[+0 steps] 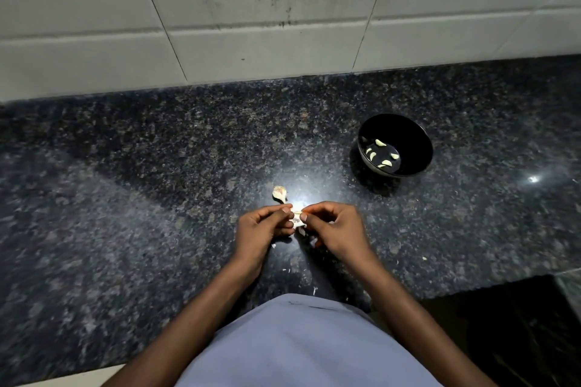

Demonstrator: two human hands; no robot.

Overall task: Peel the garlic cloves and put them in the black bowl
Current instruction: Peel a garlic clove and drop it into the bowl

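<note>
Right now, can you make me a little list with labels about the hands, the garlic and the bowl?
left hand: left hand pinches the garlic clove
right hand: right hand pinches the same clove from the other side
clove state: papery skin partly on, being peeled
black bowl: black bowl sits on the counter, far right of the hands
in the bowl: several peeled cloves
other garlic: garlic piece lies just beyond the left hand
scraps: skin bits near the counter edge
</note>
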